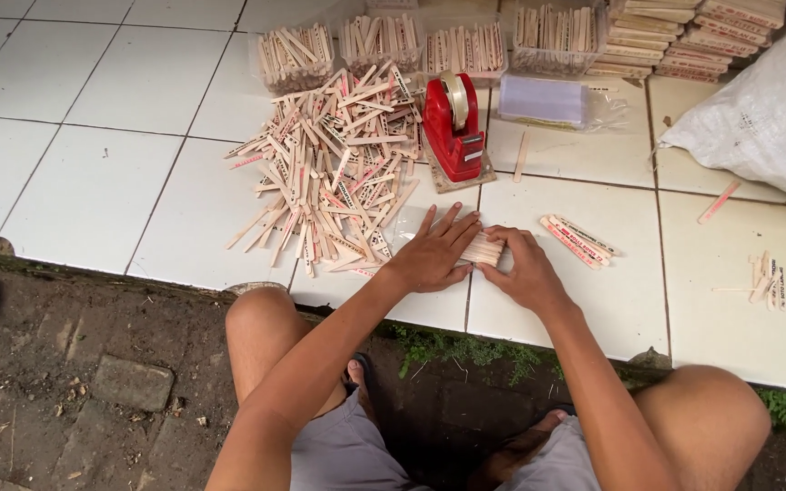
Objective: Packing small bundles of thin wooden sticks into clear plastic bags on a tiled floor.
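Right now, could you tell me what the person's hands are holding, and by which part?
Both hands press a small bundle of pale wooden sticks on the white tiled floor: left hand flat over its left part, right hand gripping its right end.

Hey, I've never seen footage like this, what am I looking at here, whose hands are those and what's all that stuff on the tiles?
This is one picture from a camera worn on a person's head, looking down at their own bare arms and knees. The left hand lies flat on a small bundle of wooden sticks, and the right hand grips its other side. On the white tiled floor lie a big loose pile of sticks, a red tape dispenser, clear tubs of sticks, a few finished bundles and a white sack.
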